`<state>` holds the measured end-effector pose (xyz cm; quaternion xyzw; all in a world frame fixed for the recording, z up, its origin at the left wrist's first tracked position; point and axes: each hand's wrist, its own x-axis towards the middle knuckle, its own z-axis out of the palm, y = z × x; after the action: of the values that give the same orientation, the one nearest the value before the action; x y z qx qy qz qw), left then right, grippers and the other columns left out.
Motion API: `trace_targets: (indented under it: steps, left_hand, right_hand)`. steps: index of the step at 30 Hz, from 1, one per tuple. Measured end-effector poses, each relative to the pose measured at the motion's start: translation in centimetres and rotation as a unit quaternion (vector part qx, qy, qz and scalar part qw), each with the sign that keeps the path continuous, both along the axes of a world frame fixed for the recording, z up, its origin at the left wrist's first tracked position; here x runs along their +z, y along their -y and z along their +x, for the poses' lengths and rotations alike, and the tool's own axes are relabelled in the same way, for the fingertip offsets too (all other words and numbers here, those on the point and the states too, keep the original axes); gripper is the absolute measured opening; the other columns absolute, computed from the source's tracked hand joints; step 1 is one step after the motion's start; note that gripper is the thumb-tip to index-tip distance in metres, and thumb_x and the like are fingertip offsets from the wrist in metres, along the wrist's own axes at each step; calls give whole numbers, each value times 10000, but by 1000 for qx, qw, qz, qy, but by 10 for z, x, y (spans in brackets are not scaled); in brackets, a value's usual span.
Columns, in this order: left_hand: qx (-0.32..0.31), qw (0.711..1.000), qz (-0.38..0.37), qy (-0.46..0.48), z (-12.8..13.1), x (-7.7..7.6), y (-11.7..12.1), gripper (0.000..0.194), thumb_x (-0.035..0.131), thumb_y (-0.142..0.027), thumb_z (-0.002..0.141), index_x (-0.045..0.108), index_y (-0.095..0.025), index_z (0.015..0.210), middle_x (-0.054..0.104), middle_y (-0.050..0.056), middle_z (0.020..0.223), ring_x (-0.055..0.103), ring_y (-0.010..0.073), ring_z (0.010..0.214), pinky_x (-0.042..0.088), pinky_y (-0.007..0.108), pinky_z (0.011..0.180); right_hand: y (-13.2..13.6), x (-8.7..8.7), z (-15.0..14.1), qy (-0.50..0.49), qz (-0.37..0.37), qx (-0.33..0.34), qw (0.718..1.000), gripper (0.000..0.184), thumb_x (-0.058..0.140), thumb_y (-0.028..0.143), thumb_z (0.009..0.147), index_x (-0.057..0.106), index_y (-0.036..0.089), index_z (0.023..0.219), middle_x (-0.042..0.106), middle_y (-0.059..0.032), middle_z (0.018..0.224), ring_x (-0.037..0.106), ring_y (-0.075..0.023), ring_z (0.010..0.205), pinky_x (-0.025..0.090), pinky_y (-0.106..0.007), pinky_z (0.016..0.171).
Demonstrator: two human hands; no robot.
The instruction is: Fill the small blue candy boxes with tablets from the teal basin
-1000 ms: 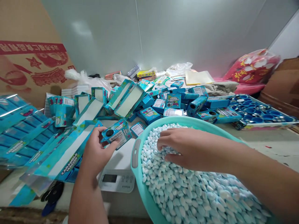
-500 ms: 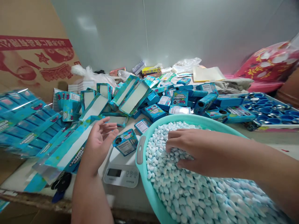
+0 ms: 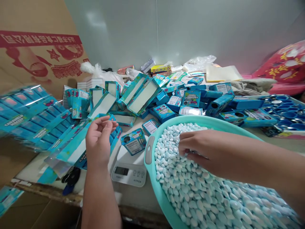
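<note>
A teal basin (image 3: pixel 150 156) heaped with small pale blue and white candies (image 3: pixel 190 190) fills the lower right. My right hand (image 3: pixel 200 151) rests in the candies, fingers curled down as if pinching some. A small blue candy box (image 3: pixel 133 141) stands on a white digital scale (image 3: pixel 128 167) left of the basin. My left hand (image 3: pixel 98 138) hovers just left of that box, fingers loosely open and holding nothing.
Flat blue cartons in clear wrap (image 3: pixel 30 121) lie at the left, open display boxes (image 3: pixel 140 95) and loose small boxes behind the scale. A tray of blue caps (image 3: pixel 283 114) sits at the right. A cardboard box (image 3: pixel 35 47) stands at the back left; scissors (image 3: pixel 70 179) lie near the table's front edge.
My left hand set the small blue box on the scale, let go and drew back to the left. My right hand stayed in the candies.
</note>
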<state>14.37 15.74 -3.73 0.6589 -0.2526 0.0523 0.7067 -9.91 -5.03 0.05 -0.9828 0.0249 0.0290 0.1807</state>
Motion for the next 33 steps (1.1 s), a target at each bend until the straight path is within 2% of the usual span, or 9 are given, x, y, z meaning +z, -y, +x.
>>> trace_targets:
  steps: [5,10,19,23,25,27,29,31,33]
  left_hand:
    - [0,1000,-14,-4,1,0,0,345,795,-390,811,693,-173,1059,728,52,902,727,188,891,577,274,789]
    - [7,1000,-21,-1,1,0,0,345,800,-390,796,698,-167,1039,725,51,878,726,188,868,579,277,774]
    - [14,1000,-11,10,0,1,-2,319,771,-392,816,709,-162,1028,717,38,878,719,176,874,582,277,791]
    - [15,999,27,34,0,-1,-1,290,731,-405,868,712,-161,1023,719,51,933,712,177,900,575,282,816]
    - [54,995,42,72,-2,0,-4,287,693,-420,900,707,-156,1010,720,60,944,708,186,904,575,299,825]
    - [144,975,76,149,-6,3,-13,294,660,-432,924,706,-153,1008,718,74,973,697,202,920,572,332,852]
    - [259,925,146,237,-13,8,-32,305,661,-444,927,714,-156,1012,716,92,1023,678,236,990,549,390,934]
    - [352,868,218,274,-19,12,-59,335,673,-481,917,726,-162,1004,712,106,1053,651,285,1071,501,462,1024]
    - [397,854,240,236,-18,13,-89,414,657,-558,909,725,-161,1005,699,121,1055,649,321,1077,510,502,1012]
  right_hand:
    - [0,5,3,-33,37,-7,999,192,499,201,971,660,297,929,685,9,997,626,-206,828,438,-342,746]
    - [-1,7,4,-27,35,-19,999,232,489,156,954,682,283,930,682,-10,1016,620,-210,841,446,-337,757]
    - [2,-2,5,16,31,-2,999,250,494,128,949,703,267,948,686,-22,999,632,-201,837,468,-330,755]
    - [1,-1,6,19,23,-1,1000,230,499,160,965,702,265,934,683,-23,980,634,-205,826,486,-342,755]
    - [2,1,7,21,18,4,1000,220,508,177,967,710,256,931,682,-34,986,643,-212,835,493,-341,740]
    - [3,3,8,33,19,5,999,202,525,195,968,721,249,959,682,-46,1013,654,-218,858,499,-338,730]
    - [5,5,9,63,31,-3,998,195,529,228,982,719,247,1021,681,-54,1054,663,-218,877,506,-336,734]
    - [3,8,8,105,46,-22,993,218,502,254,1010,700,247,1100,674,-63,1107,665,-218,914,513,-340,765]
    - [-3,12,12,141,53,-31,988,237,482,253,1024,677,248,1159,662,-74,1156,659,-226,981,519,-351,821]
